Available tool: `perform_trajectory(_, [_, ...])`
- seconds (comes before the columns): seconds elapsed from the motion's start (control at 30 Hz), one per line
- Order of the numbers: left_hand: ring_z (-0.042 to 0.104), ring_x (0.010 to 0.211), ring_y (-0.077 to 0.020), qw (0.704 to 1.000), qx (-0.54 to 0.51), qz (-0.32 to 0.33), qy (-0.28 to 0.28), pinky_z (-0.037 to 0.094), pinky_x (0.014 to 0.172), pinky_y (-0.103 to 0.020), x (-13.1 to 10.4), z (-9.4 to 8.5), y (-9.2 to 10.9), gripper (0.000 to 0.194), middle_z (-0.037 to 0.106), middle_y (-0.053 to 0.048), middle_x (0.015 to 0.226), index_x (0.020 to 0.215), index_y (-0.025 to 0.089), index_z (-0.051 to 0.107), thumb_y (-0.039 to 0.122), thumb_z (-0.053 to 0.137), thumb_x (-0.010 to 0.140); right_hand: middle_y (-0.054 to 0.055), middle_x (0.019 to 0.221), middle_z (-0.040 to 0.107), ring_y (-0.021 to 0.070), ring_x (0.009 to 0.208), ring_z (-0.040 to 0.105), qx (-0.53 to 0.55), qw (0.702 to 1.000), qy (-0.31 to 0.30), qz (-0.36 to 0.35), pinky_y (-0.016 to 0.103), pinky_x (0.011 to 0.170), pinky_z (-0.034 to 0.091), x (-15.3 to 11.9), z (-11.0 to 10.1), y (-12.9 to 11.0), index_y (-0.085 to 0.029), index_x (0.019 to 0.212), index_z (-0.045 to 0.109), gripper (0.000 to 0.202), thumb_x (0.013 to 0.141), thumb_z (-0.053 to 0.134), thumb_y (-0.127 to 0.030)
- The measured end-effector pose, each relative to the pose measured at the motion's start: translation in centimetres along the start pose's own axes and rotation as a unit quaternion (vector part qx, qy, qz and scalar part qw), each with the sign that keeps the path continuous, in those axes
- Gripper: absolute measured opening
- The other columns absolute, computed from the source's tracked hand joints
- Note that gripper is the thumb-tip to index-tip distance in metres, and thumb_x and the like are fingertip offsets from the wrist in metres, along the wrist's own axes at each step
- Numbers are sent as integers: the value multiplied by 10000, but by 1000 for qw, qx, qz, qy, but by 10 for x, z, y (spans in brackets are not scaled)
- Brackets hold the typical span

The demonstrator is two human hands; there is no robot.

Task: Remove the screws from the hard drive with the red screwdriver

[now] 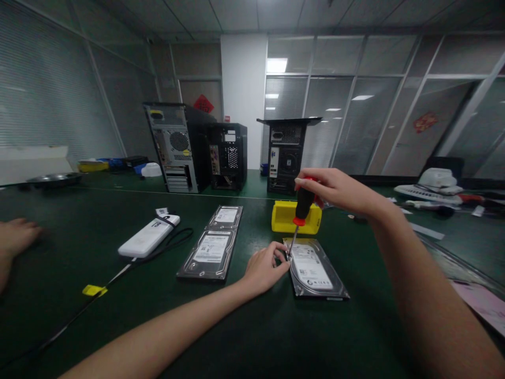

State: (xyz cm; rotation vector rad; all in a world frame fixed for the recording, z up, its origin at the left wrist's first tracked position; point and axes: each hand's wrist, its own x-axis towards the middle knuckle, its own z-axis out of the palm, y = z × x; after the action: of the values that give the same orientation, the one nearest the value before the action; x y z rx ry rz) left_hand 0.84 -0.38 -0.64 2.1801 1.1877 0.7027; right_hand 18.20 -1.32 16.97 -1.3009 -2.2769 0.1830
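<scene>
My right hand (pixel 321 189) is wrapped round the red and black handle of a screwdriver (pixel 303 202). Its metal shaft slants down to the left edge of a hard drive (pixel 315 268), which lies flat on the green table with a white label facing up. At that edge my left hand (pixel 268 267) pinches close around the screwdriver's tip; whatever sits between the fingertips is too small to make out. Just behind the drive stands a yellow plastic bin (pixel 278 218). Two more hard drives (pixel 209 252) (pixel 226 215) lie end to end left of my left hand.
A white power bank (pixel 150 237) with a cable lies to the left. Another person's hand (pixel 19 234) rests at the left edge. Computer cases (pixel 197 142) (pixel 287 155) stand at the back. Tools, a white keyboard (pixel 426 193) and papers (pixel 483 305) lie on the right.
</scene>
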Motion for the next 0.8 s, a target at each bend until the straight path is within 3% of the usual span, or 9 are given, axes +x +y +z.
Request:
perform_trajectory(0.23, [565,775,-153,1000,0,-8,1,422,695,-271,0,0,-1,325,657,4,942,1062,208,501,388,521,792,27,730,593,139,621,515,-72,997,30,0,273,573,361,2,2,4,-186,835,586,439,864,367,-566])
perform_trajectory(0.4, [568,775,-154,1000,3,-2,6,421,699,-273,-1,1,-1,300,658,13,923,1042,219,528,390,519,795,28,730,589,146,620,516,-63,998,14,18,287,600,371,-2,-1,1,-190,862,585,466,909,260,-520])
perform_trajectory(0.53, [566,779,-158,1000,3,1,1,418,689,-272,-1,0,0,318,659,7,929,1044,220,545,417,513,796,37,790,608,152,648,536,-22,1000,-10,13,285,607,395,-4,-4,-1,-187,949,583,410,898,315,-493])
perform_trajectory(0.8, [571,820,-162,1000,10,-4,-3,412,718,-270,-2,-3,2,279,663,4,937,1021,228,578,376,500,797,40,799,598,162,704,535,-37,999,13,-3,283,630,392,1,0,6,-181,884,569,408,871,370,-537])
